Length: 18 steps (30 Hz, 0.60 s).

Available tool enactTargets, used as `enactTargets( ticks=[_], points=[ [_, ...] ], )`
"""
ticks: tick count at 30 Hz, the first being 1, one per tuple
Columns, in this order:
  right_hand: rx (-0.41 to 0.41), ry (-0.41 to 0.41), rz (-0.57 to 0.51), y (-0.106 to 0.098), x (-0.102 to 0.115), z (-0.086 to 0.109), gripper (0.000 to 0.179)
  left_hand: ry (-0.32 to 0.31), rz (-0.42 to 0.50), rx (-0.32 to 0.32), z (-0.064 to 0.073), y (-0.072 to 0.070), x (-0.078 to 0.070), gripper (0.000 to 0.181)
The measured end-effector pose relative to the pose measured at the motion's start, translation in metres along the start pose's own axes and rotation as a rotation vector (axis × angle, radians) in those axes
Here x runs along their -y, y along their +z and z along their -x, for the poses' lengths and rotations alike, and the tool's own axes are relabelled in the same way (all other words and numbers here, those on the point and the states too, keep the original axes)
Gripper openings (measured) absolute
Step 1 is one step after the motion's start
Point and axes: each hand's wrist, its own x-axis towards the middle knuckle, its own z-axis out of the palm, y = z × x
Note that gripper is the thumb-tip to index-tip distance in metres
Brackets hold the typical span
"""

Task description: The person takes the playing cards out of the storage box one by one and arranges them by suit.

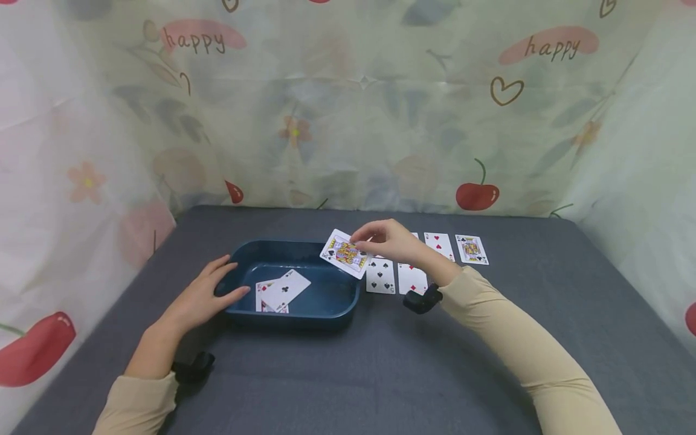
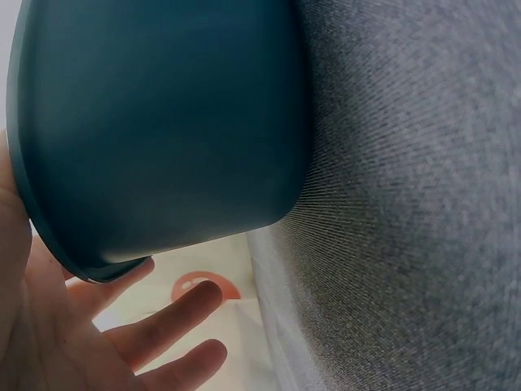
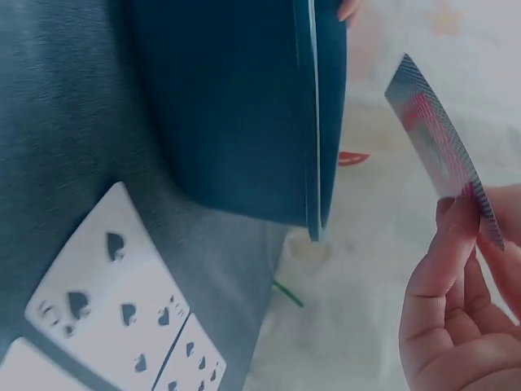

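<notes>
The right hand [image 1: 388, 241] pinches a white rectangular paper playing card with a blue-and-yellow court figure [image 1: 344, 252] between thumb and fingers, holding it tilted above the right end of a dark-blue, round-cornered deep tray [image 1: 293, 322], apart from the rim; the left hand [image 1: 198, 299], fingers spread, touches the tray's left end. Inside the tray, a white card with black clubs [image 1: 287, 289] partly overlaps a white card with red marks [image 1: 259, 297]; just right of the tray, a white card with black spades [image 1: 380, 278] lies on the dark-grey cloth-covered table [image 1: 337, 386].
</notes>
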Motion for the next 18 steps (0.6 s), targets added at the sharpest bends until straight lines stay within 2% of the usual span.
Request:
enactTargets(
  ticks=[7, 14, 18],
  points=[
    [-0.1, 0.047, -0.001, -0.011, -0.011, 0.031, 0.027, 0.003, 0.003, 0.008, 0.0, -0.001, -0.001, 0.078],
    [-0.127, 0.143, -0.024, -0.012, -0.023, 0.055, 0.029, -0.006, 0.002, 0.009, 0.0, -0.001, -0.001, 0.078],
    [-0.125, 0.136, -0.015, -0.008, -0.032, 0.067, 0.027, -0.008, 0.002, 0.006, 0.001, -0.001, 0.0, 0.078]
  ],
)
